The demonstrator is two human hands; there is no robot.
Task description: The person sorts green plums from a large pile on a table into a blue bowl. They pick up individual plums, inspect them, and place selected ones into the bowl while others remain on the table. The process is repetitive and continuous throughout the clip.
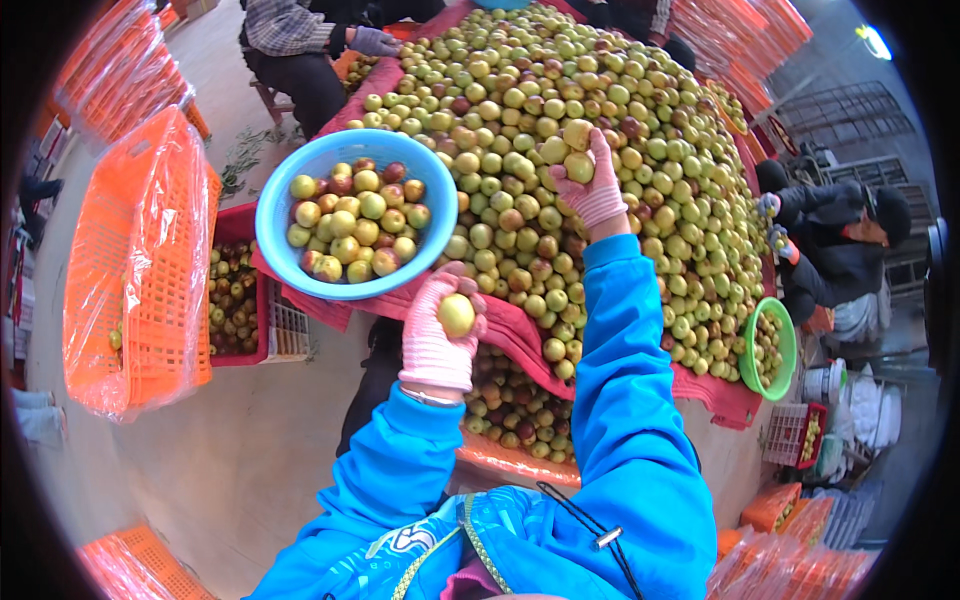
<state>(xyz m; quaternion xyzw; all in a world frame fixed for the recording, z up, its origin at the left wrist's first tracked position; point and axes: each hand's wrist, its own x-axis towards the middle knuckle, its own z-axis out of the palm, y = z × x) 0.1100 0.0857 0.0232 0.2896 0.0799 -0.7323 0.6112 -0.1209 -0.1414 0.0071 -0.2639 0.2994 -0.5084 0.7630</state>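
Observation:
A large heap of green and reddish-brown jujube-like fruits (517, 161) covers a table draped in red cloth (517, 322). My left hand (444, 322), in a pink-and-white striped glove, holds one yellow-green fruit (456, 315) just in front of the heap's near edge. Above the heap, my right hand (592, 180), gloved alike, has fruits at its fingers; a brownish one (577, 134) and a greenish one (579, 167) are held, while contact with a third beside them is unclear. A blue plastic basin (268, 217) with mixed green and red fruits stands left of my left hand.
A crate of fruits (517, 420) lies below the table's near edge. At left are a plastic-wrapped orange crate (135, 262) and a red crate (262, 315). A green basin (789, 352) stands at the right corner. Co-workers sit at the upper left (289, 45) and right (840, 232).

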